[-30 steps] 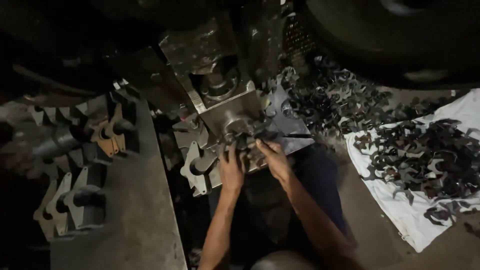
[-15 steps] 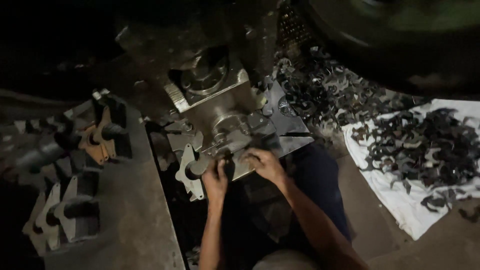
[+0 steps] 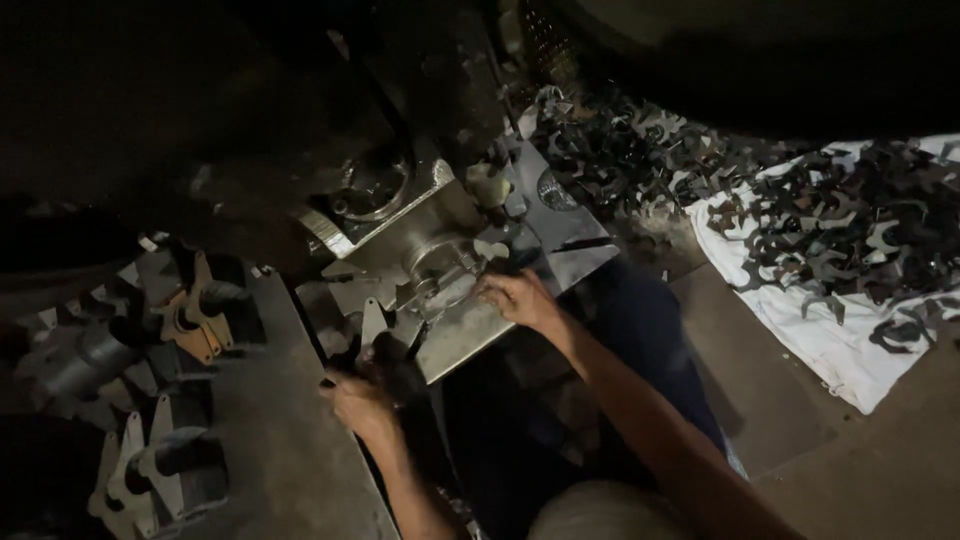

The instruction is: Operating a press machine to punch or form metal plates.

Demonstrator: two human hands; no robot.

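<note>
Metal block of a press sits at the centre of the frame, pale grey, with a round recess in its top face. It rests on a tilted steel plate that runs from centre toward the upper right. Right hand lies at the right edge of the block, just below the recess, fingers curled against the metal; whether it pinches a piece there cannot be told in the dim light. Left hand is lower, at lower centre-left, closed around a dark flat part at the bottom corner of the plate. A pale cut blank stands just above that hand, touching the plate edge.

Behind the block, toward upper centre, a dark housing with a round bore rises into shadow.

Left of the hands a grey table carries rows of forked metal pieces with short tubes, standing upright along the left edge of the frame; two rust-orange forked pieces sit among them at centre left.

Loose dark stampings are heaped at upper centre-right, just beyond the plate. A white cloth is spread on the floor at the right, bearing a second heap of dark stampings. Bare floor shows at lower right. The person's dark trouser leg lies under the right forearm.
</note>
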